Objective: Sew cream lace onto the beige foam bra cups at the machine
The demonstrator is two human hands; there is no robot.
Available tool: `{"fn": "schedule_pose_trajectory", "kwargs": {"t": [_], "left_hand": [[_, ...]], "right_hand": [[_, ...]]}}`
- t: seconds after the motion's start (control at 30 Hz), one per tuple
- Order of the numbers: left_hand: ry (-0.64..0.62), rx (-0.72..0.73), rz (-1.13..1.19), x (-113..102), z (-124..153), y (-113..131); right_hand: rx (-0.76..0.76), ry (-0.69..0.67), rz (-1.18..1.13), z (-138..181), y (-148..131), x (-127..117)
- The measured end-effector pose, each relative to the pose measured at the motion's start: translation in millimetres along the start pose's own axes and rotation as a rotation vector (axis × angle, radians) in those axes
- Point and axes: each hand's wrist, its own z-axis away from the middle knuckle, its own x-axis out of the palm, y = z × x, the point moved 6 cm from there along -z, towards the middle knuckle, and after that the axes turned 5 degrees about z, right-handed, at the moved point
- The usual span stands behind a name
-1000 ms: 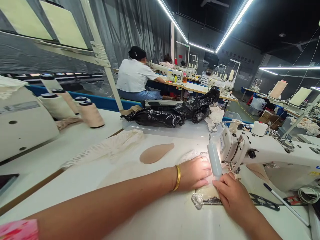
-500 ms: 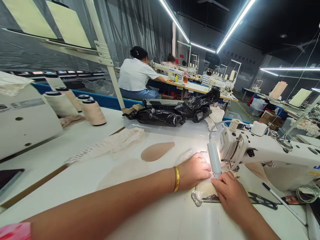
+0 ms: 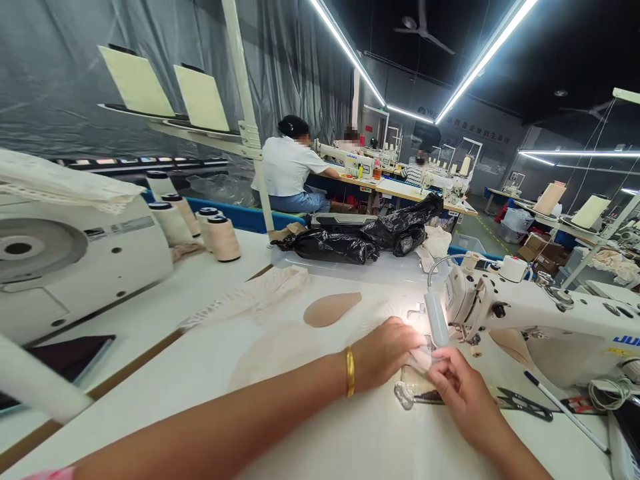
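In the head view, my left hand is closed on a small piece of pale fabric in front of the sewing machine. The fingers of my right hand pinch the same fabric from the other side. Close above the fingers hangs a lit lamp on a bendable neck, beside the needle area. A beige teardrop-shaped piece lies flat on the white table, left of my hands. Pale lace-like fabric is spread beyond it.
Black thread snips and a white pen lie right of my right hand. Black plastic bags rest at the table's back. Thread cones stand at left by another machine. A person in white sits ahead.
My hands have drawn slightly back from under the lamp, and the pale fabric now shows between my fingers. The whole view has shifted a little left.
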Motion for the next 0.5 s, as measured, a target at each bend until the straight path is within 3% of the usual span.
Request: {"fn": "schedule_pose_trajectory", "kwargs": {"t": [0.07, 0.17, 0.27, 0.33, 0.4, 0.5], "left_hand": [[0.053, 0.023, 0.123, -9.0, 21.0, 13.8], [0.095, -0.051, 0.199, -21.3, 57.5, 14.5], [0.208, -0.275, 0.036, -42.7, 95.1, 0.5], [0.344, -0.438, 0.069, -56.6, 117.6, 2.1], [0.396, -0.579, 0.378, -51.3, 131.8, 16.6], [0.059, -0.726, 1.304, 4.1, 129.8, 63.9]], "right_hand": [[0.177, -0.042, -0.328, 3.2, -4.6, 13.0], [0.278, 0.032, -0.667, 10.3, -19.1, 24.8], [0.275, 0.189, -0.875, 17.5, -29.0, 26.4], [0.27, 0.27, -0.928, 21.0, -31.4, 28.0], [0.279, 0.32, -0.947, 23.8, -31.1, 34.3], [0.272, 0.338, -0.948, 33.1, -28.9, 53.5]]}}
